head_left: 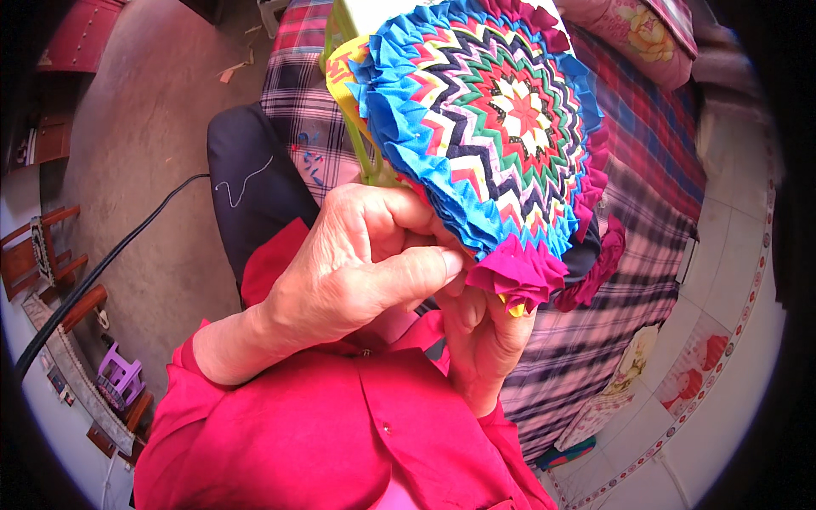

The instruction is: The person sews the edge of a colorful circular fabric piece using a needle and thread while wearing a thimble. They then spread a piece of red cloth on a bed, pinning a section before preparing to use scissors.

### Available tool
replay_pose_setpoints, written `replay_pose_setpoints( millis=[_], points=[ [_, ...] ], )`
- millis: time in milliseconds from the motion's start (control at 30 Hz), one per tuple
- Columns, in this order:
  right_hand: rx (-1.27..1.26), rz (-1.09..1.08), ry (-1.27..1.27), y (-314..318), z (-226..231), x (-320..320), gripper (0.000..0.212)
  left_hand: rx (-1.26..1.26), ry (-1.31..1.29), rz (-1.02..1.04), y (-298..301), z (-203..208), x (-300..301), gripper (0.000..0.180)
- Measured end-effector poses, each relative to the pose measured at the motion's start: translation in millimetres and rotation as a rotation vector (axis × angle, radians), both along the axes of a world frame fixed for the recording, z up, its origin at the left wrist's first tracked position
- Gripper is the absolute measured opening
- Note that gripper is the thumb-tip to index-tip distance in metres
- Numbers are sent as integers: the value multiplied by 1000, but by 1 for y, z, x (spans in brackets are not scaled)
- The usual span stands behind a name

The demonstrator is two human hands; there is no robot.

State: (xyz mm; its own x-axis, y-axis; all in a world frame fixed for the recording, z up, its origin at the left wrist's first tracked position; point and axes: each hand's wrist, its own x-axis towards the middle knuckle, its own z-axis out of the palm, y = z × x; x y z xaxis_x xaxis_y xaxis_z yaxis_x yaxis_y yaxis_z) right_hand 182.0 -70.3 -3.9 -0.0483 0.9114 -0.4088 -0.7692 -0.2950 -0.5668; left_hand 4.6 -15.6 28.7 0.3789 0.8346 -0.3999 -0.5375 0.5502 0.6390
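A round patchwork mat (476, 127) of folded fabric points, zigzag-ringed around a red and white centre, is tilted up in front of me. Blue ruffles edge it, and a magenta ruffle (520, 274) runs along its lower and right border. My left hand (365, 246) is closed, pinching the mat's lower left edge between thumb and bent fingers. Below the magenta ruffle, my right hand (486, 331) grips the same edge from underneath; its fingertips are partly hidden by the cloth. Yellow fabric (344, 76) shows behind the mat's left side. I cannot see a needle.
A plaid-covered bed (586, 348) lies beneath and to the right, with a pink floral pillow (650, 38) at the top. White thread (246, 185) rests on my dark trouser leg. At left are a black cable (110, 268) and a purple stool (121, 374).
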Motion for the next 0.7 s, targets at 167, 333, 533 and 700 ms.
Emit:
replay_pose_setpoints(
  millis=[167,333,533,700],
  points=[
    [-68,-70,-43,7,11,-9,52,-29,-10,14,0,1,3,24],
    [114,0,-30,4,-4,-6,55,-26,22,-2,0,-5,1,19],
    [299,145,31,1,-27,7,58,-28,64,-24,-3,-12,-1,16],
    [156,51,-124,2,-9,0,59,44,-26,-54,5,-1,-1,17]
  ],
)
